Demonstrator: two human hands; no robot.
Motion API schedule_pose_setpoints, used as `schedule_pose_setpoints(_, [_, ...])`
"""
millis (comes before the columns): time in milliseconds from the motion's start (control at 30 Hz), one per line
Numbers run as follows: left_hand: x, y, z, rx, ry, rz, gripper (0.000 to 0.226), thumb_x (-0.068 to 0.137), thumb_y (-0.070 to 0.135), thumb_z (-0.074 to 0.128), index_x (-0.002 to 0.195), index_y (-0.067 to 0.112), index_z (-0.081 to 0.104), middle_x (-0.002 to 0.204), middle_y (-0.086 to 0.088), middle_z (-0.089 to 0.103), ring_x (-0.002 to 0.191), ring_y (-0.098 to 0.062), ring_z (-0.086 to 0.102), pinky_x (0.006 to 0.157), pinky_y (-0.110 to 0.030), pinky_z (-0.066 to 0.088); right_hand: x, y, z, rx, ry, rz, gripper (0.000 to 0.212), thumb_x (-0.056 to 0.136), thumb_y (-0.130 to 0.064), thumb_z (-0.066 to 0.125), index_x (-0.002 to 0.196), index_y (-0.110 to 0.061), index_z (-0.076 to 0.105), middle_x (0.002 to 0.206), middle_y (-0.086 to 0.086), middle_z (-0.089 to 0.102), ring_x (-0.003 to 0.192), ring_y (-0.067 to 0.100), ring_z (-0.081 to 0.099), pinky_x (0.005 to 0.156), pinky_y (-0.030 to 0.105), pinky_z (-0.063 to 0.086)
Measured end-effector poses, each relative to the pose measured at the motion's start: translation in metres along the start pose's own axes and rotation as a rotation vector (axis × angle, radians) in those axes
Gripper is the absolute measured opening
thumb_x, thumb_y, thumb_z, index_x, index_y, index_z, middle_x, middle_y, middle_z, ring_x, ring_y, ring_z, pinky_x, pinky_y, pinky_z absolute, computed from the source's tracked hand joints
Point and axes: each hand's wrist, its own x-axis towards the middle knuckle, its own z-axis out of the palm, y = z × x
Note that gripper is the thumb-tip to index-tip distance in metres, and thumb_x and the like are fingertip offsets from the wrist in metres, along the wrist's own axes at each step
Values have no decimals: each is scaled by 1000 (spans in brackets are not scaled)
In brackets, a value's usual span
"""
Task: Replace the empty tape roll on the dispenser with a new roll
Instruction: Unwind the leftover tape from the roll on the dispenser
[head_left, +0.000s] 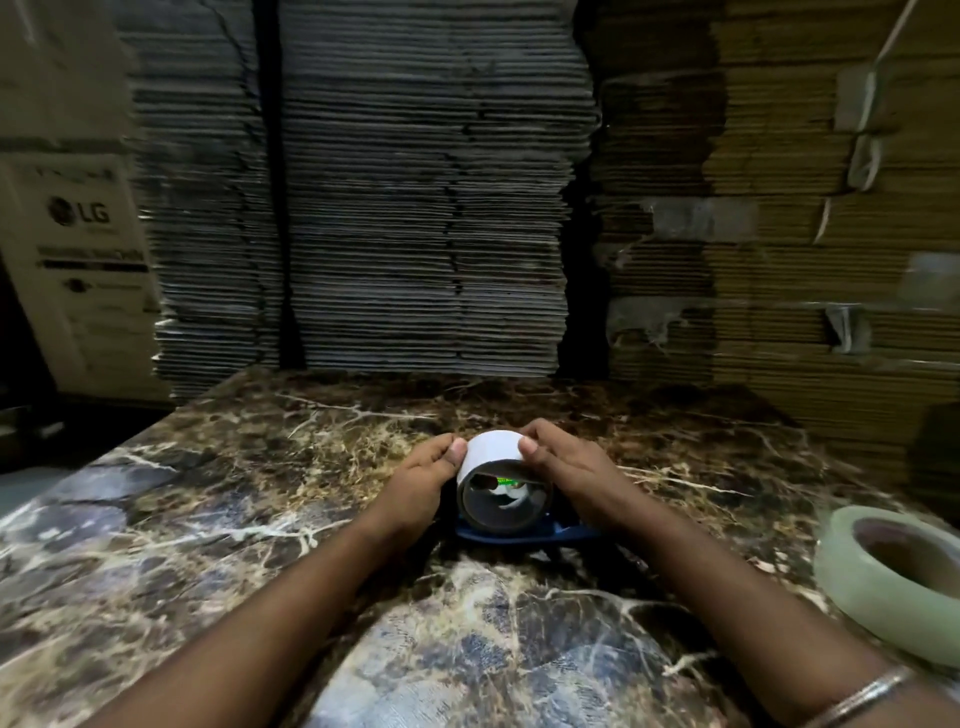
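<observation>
An empty tape roll (493, 451), a bare pale cardboard core, sits on a blue tape dispenser (524, 535) in the middle of the marble table. Its open end faces me, and a white hub shows inside. My left hand (426, 478) grips the core's left side, thumb on top. My right hand (566, 467) grips its right side and covers part of the dispenser. A new roll (893, 571) of pale greenish tape lies flat at the table's right edge, away from both hands.
The brown marble table (260, 493) stretches left and toward me. Tall stacks of flattened cardboard (415, 208) rise just behind its far edge. A white LG carton (83, 270) stands at the left. A metal bangle (857, 696) circles my right wrist.
</observation>
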Motion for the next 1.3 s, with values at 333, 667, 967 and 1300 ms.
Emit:
schedule_pose_setpoints(333, [-5,14,-18,53,-172,37,41,77,23,64,110,-2,62,94,-17,66,82,-27,65,63,-29,54,-1,2,5,-49,56,-106,19,94,-53,47,110,-44,53,90,5,69,79,21,68,72,41,57])
schedule_pose_setpoints(667, [-2,12,-28,133,-207,-14,54,60,-1,74,108,-10,52,88,-14,70,82,-23,70,68,-31,56,-8,-9,5,-497,201,-319,54,68,-55,68,116,-37,48,111,-6,51,102,13,56,82,38,54])
schedule_pose_setpoints(967, [-5,7,-32,437,-250,29,84,53,16,87,129,15,52,120,-12,67,109,-26,66,92,-44,55,-5,-27,35,-1045,359,-332,48,67,-52,48,101,-20,58,96,4,57,80,26,56,54,36,50])
schedule_pose_setpoints(1300, [-7,17,-24,587,-239,120,79,56,-2,87,112,43,55,101,21,74,97,1,68,80,-19,54,-9,-35,36,-1129,444,-292,34,65,-45,62,86,-20,54,83,1,57,70,24,59,43,31,42])
